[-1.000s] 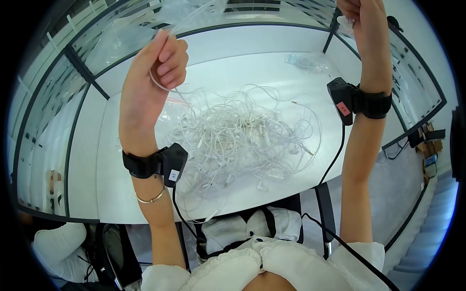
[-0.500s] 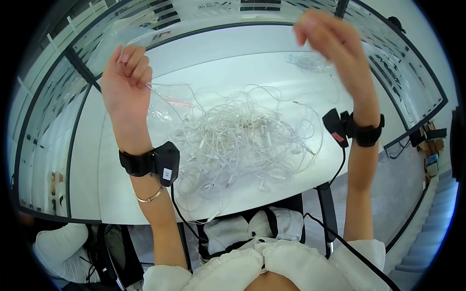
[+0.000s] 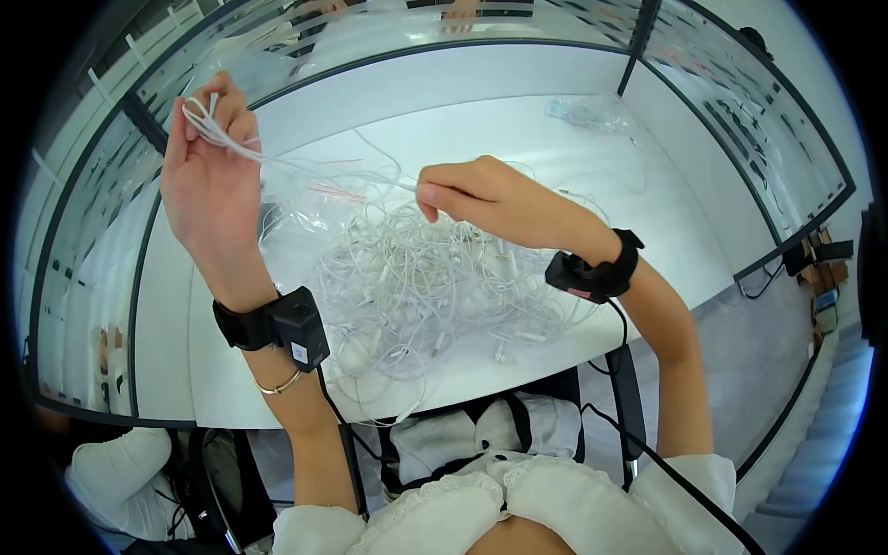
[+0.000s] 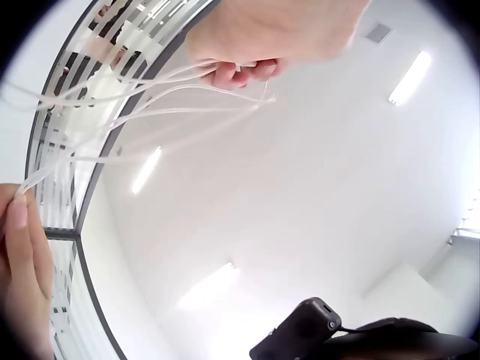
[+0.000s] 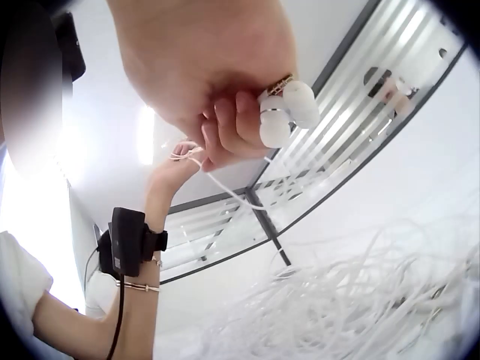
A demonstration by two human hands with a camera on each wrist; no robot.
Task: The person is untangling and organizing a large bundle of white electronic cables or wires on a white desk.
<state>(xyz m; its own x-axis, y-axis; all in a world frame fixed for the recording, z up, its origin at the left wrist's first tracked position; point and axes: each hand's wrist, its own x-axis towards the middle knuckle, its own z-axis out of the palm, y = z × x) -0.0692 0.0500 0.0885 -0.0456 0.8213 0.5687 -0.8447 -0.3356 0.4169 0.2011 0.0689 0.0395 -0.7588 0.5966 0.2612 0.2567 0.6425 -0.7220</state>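
Observation:
White earphones stretch between both hands in the head view, their cord (image 3: 305, 166) doubled into several strands. My left hand (image 3: 213, 176), raised at the left, grips the looped end of the cord, with loops standing out past the thumb. Over the back of the pile, my right hand (image 3: 490, 199) holds the other end. In the right wrist view two white earbuds (image 5: 289, 112) stick out of the right hand's curled fingers. A tangled pile of white earphone cords (image 3: 453, 268) lies on the white table (image 3: 684, 250) below.
A clear plastic bag (image 3: 310, 213) with red print lies left of the pile, and another clear bag (image 3: 587, 113) sits at the back right. Low partitions with dark frames (image 3: 444, 46) surround the table. Another person's sleeve (image 3: 116, 472) shows at lower left.
The right hand has come down from the upper right to the middle over the pile. My left hand has shifted left, and the cord now runs doubled between the hands.

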